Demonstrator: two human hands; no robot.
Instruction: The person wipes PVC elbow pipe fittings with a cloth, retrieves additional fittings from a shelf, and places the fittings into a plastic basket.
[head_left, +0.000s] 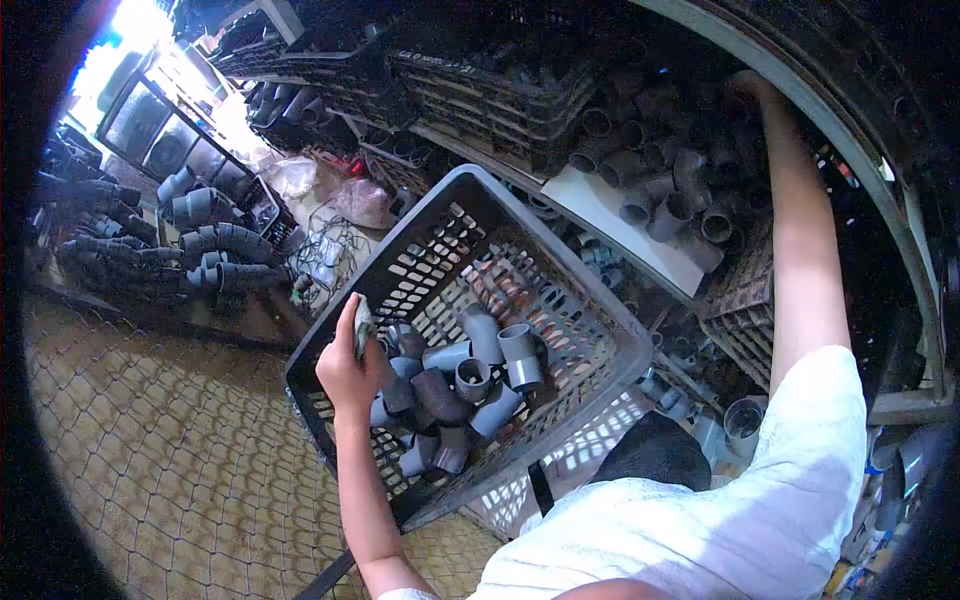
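Crate (606, 302) under left hand (350, 374), apparently pinching pale item (362, 318); right hand (750, 90) at fittings (690, 178), grip unclear.

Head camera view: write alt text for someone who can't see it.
A person's right hand reaches toward a dark pile of pipe fittings, while their left hand is at the rim of a black crate holding gray pipe elbows.

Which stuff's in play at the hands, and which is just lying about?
In play:
- left hand, by the black crate, small pale item at its fingers
- right hand, dim, at the shelf fittings
- grey fittings in the crate

Lying about:
- fittings heaped at far left
- plastic bags
- stacked crates
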